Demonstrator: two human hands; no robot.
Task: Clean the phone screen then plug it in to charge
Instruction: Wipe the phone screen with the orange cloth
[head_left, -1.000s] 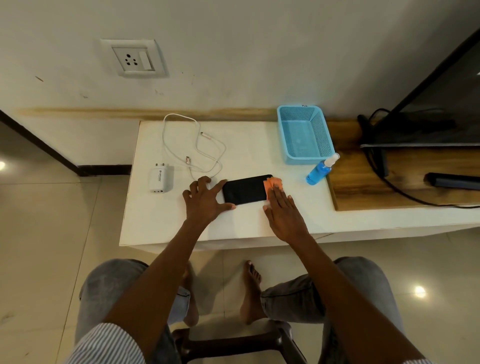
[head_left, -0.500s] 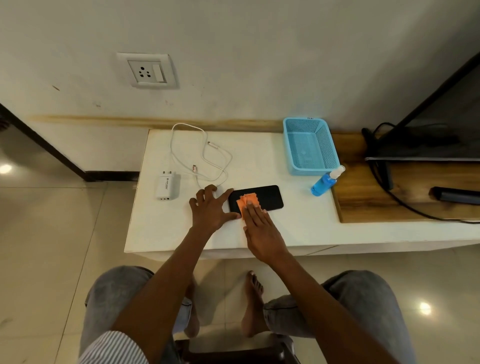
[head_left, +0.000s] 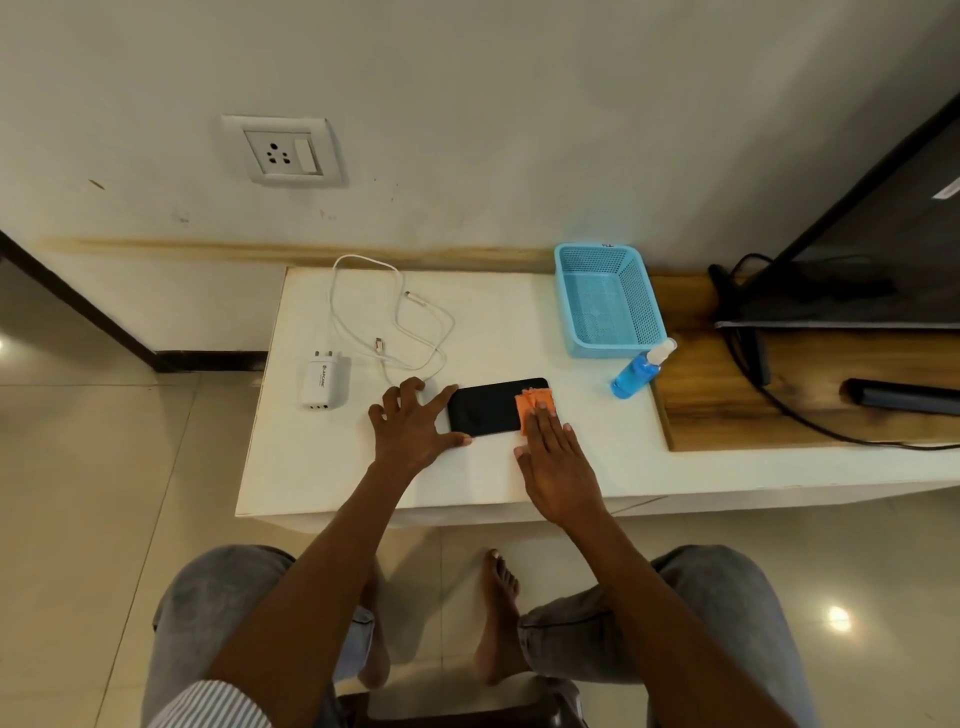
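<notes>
A black phone (head_left: 485, 408) lies screen-up on the white table (head_left: 322, 467). My left hand (head_left: 413, 428) rests flat at its left end, index finger and thumb spread against the phone's edge. My right hand (head_left: 553, 462) presses an orange cloth (head_left: 532, 402) with straight fingers onto the phone's right end. A white charger plug (head_left: 322, 382) lies to the left, and a loose white cable (head_left: 395, 322) coils behind the phone. A wall socket (head_left: 283, 151) sits above the table.
A blue mesh basket (head_left: 608, 301) stands at the back, with a blue spray bottle (head_left: 638, 371) lying in front of it. To the right are a wooden board (head_left: 727, 395), a TV (head_left: 872, 244) with black cables, and a dark remote (head_left: 904, 397).
My right hand has slid the orange cloth from the phone's left part back to its right end. My left hand has stayed at the phone's left edge.
</notes>
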